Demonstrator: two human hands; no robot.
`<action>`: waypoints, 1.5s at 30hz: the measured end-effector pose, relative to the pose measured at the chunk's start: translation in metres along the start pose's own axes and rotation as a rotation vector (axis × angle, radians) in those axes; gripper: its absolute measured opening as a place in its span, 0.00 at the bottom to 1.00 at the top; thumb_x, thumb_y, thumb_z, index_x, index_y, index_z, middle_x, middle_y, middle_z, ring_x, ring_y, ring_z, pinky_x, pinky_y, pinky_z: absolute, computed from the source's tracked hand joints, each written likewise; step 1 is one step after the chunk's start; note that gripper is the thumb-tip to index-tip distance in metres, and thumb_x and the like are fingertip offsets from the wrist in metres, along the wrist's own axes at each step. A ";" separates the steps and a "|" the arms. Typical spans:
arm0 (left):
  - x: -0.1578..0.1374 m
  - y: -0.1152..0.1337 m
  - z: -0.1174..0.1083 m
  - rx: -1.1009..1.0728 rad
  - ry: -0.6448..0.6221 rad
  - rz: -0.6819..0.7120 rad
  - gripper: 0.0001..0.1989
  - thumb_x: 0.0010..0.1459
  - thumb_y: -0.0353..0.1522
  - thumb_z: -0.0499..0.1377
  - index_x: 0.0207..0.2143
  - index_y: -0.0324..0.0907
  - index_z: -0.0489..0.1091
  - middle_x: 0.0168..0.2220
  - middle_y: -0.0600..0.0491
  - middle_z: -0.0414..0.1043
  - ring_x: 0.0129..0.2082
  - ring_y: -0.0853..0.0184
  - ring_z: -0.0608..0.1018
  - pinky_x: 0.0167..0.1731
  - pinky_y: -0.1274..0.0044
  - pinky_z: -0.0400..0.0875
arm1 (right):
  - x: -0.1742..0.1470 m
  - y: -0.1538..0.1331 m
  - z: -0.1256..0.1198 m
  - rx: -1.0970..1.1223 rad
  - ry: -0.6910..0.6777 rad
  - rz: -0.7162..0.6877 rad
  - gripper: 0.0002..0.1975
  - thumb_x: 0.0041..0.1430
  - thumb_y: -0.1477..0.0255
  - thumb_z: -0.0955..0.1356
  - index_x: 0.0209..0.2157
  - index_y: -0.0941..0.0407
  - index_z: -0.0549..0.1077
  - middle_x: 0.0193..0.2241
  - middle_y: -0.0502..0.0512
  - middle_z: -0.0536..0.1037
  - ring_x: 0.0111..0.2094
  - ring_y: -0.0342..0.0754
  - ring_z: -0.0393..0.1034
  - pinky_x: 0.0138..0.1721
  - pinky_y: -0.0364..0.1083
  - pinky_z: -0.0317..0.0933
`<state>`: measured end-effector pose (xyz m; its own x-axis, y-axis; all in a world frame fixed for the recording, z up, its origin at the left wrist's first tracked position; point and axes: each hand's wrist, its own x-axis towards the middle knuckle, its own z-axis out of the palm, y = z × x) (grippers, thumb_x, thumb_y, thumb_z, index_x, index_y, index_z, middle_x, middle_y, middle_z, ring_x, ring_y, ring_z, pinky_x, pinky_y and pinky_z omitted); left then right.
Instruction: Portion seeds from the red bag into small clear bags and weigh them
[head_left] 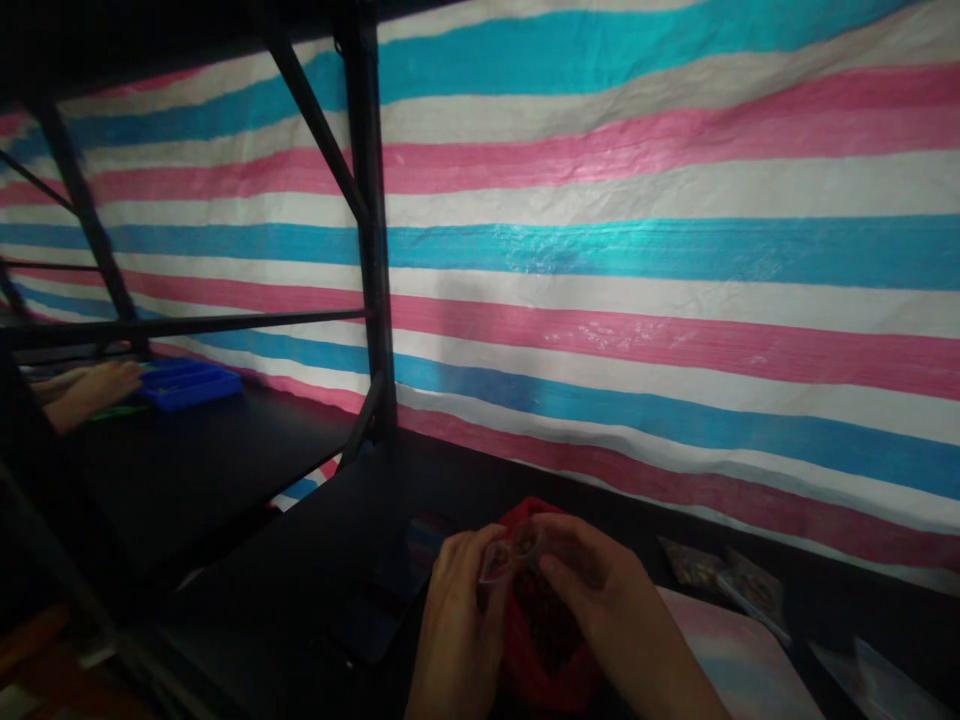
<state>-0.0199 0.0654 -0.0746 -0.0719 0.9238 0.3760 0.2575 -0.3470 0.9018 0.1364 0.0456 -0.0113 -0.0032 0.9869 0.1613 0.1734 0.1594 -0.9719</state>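
My left hand (461, 605) and my right hand (604, 590) are close together at the bottom middle. Between their fingertips they pinch a small clear plastic bag (496, 562), its mouth spread between them. Some small brownish contents show in the part near my right fingers, too dim to name. Right below is a red bag (551, 690), open at the top, with many small dark pieces inside. My wrists and fingers hide part of its rim.
Right of my hands lie a pale, shiny flat board (742, 655), filled clear bags (694, 565) and flat clear bags (896, 680). A dark, glossy flat object (390, 590) lies left. Beyond the black post (367, 230), another person's hand (94, 390) is beside a blue tray (191, 385).
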 end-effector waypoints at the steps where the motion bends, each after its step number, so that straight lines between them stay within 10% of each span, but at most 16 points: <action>1: 0.000 0.001 0.000 0.025 -0.004 0.013 0.15 0.66 0.38 0.57 0.50 0.48 0.78 0.51 0.45 0.79 0.51 0.53 0.80 0.53 0.58 0.77 | -0.002 -0.003 0.005 -0.040 -0.009 0.005 0.18 0.57 0.68 0.69 0.48 0.53 0.81 0.49 0.59 0.85 0.52 0.56 0.80 0.57 0.55 0.71; 11: -0.005 0.002 0.003 0.082 -0.044 0.061 0.19 0.63 0.36 0.54 0.52 0.41 0.76 0.50 0.39 0.78 0.51 0.49 0.80 0.53 0.52 0.75 | -0.011 -0.017 0.023 -0.585 -0.065 -0.224 0.26 0.52 0.88 0.62 0.44 0.50 0.80 0.50 0.55 0.82 0.52 0.52 0.78 0.54 0.49 0.70; 22: -0.006 0.006 0.001 0.024 -0.071 0.023 0.16 0.68 0.42 0.55 0.51 0.45 0.74 0.50 0.42 0.76 0.51 0.52 0.79 0.54 0.56 0.75 | -0.007 -0.015 0.016 -0.557 -0.035 -0.496 0.25 0.62 0.85 0.59 0.46 0.50 0.82 0.50 0.55 0.85 0.54 0.50 0.79 0.58 0.50 0.70; 27: -0.005 0.003 -0.004 0.020 0.045 -0.007 0.19 0.65 0.44 0.59 0.53 0.46 0.73 0.50 0.44 0.76 0.51 0.52 0.80 0.53 0.57 0.75 | -0.002 -0.008 -0.005 -0.512 0.149 -0.323 0.18 0.66 0.76 0.62 0.47 0.49 0.81 0.50 0.54 0.84 0.51 0.51 0.79 0.55 0.49 0.70; 32: -0.016 0.013 0.000 0.022 0.225 -0.304 0.26 0.60 0.52 0.61 0.51 0.45 0.67 0.49 0.43 0.76 0.48 0.48 0.82 0.49 0.55 0.77 | -0.005 0.017 -0.022 -0.679 -0.046 -0.043 0.21 0.56 0.84 0.64 0.43 0.53 0.82 0.44 0.56 0.85 0.47 0.52 0.80 0.50 0.50 0.68; 45: -0.038 0.014 0.017 0.225 0.103 -0.236 0.10 0.59 0.31 0.53 0.43 0.51 0.64 0.38 0.46 0.79 0.38 0.47 0.86 0.42 0.59 0.75 | -0.018 0.019 -0.036 -0.838 -0.077 0.057 0.29 0.45 0.91 0.60 0.42 0.55 0.81 0.46 0.58 0.84 0.49 0.52 0.78 0.48 0.47 0.65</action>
<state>0.0026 0.0278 -0.0800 -0.2490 0.9491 0.1927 0.4278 -0.0707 0.9011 0.1756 0.0302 -0.0263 -0.0341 0.9966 0.0747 0.8487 0.0684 -0.5244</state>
